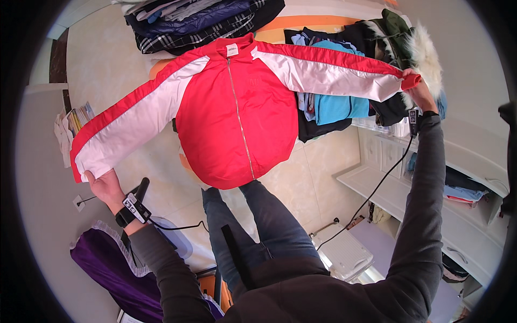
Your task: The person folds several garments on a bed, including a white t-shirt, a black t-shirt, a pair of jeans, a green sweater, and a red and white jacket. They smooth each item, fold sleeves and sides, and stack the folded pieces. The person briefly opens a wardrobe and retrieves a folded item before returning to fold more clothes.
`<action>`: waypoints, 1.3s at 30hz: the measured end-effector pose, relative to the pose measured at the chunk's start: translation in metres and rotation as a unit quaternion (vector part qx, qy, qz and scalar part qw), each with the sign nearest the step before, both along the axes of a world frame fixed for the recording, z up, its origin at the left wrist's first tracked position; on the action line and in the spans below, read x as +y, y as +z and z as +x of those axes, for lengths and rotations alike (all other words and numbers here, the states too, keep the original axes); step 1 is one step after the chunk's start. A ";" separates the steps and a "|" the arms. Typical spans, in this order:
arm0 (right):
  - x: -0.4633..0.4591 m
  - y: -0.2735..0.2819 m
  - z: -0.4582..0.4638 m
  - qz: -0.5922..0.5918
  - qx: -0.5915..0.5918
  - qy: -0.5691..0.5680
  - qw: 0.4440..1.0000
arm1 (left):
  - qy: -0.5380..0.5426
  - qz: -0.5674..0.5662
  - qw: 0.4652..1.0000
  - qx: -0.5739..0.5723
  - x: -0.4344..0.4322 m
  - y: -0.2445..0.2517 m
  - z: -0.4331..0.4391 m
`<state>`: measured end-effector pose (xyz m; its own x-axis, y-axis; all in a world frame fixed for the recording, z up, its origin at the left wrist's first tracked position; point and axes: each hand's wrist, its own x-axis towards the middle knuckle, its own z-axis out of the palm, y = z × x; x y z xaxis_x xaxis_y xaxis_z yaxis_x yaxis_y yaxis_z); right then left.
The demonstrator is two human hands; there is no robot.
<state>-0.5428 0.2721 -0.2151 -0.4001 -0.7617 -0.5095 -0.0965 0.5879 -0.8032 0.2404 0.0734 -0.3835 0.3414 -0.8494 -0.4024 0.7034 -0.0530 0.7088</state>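
Observation:
A red zip-up jacket with white sleeves is spread out in front of me, its zip closed and its collar away from me. At the lower left, my left hand grips one sleeve by its cuff. The other sleeve stretches to the upper right, where my right hand has hold of its red cuff. Both sleeves are held out to the sides. The body of the jacket hangs between them, its hem above my jeans.
Folded dark clothes are piled at the top. Right of them lie blue garments and a coat with a pale fur trim. White shelves stand at the right, a purple cloth at the lower left. Cables run from both wrists.

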 end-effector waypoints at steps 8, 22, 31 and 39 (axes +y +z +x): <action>-0.001 -0.021 -0.011 0.017 0.005 -0.129 0.991 | 0.014 -0.011 1.000 0.015 0.000 0.004 -0.010; -0.005 -0.022 -0.001 0.066 -0.010 -0.098 0.993 | -0.017 -0.029 0.999 0.013 -0.001 0.009 -0.019; 0.007 -0.036 -0.020 0.187 0.212 0.070 0.957 | -0.198 -0.152 0.960 0.125 -0.007 -0.006 0.017; -0.008 -0.039 -0.037 0.158 0.578 0.106 0.793 | -0.112 -0.081 0.990 -0.006 -0.007 0.006 0.003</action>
